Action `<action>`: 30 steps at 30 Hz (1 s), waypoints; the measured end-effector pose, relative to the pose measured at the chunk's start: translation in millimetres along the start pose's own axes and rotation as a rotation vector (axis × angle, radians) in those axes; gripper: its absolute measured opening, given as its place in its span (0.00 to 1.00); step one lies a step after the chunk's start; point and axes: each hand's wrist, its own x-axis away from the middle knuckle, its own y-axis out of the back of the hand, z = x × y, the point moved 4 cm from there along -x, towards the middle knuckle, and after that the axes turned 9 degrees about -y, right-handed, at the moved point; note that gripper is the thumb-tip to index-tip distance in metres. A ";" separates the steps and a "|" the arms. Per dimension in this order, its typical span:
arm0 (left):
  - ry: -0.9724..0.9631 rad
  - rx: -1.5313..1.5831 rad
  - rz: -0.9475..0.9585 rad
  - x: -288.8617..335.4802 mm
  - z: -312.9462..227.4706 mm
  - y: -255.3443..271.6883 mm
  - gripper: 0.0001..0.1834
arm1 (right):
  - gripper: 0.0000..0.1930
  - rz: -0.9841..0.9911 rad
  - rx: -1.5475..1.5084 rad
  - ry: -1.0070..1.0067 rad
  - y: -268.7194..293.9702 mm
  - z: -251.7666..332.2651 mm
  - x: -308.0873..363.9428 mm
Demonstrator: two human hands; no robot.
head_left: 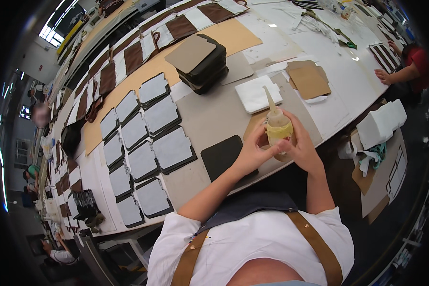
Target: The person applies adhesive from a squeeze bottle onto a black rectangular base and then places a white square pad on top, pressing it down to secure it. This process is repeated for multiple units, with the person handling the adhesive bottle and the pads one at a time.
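Both my hands are wrapped round a squeeze bottle (280,129) with a long tapered nozzle and yellowish tape about its upper part. My left hand (253,151) grips its left side, and my right hand (304,145) closes on the right, thumbs towards me. The bottle stands upright near the table's front edge; my fingers hide part of it. Just left of my left hand lies a black rounded panel (221,155), partly covered by my forearm. Beyond the nozzle is a white folded pad (255,95), with brown card pieces (309,80) to its right.
Several grey-faced, black-edged panels (144,159) lie in rows at the left. A tall black stack (206,71) topped with a tan card (190,53) stands behind. Brown and white pieces (133,58) line the far side. At the right, a red-sleeved person's hand (383,76) rests on the table.
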 end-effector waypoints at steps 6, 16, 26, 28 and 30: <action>-0.089 -0.161 0.014 11.3 -6.1 9.6 0.35 | 0.28 0.021 -0.120 -0.217 -26.7 -7.5 5.8; -0.117 -0.139 -0.374 15.0 -52.0 71.1 0.26 | 0.27 -0.077 0.025 -0.111 -18.8 11.0 11.3; -0.190 -0.127 -0.386 15.7 -67.7 73.5 0.28 | 0.28 0.003 0.273 -0.057 -38.0 19.2 9.2; -0.208 -0.110 -0.385 15.9 -69.1 72.7 0.26 | 0.28 -0.007 0.328 -0.033 -39.5 20.6 8.5; -0.212 -0.129 -0.386 16.7 -71.8 71.9 0.25 | 0.28 -0.019 0.380 -0.021 -40.6 22.7 8.3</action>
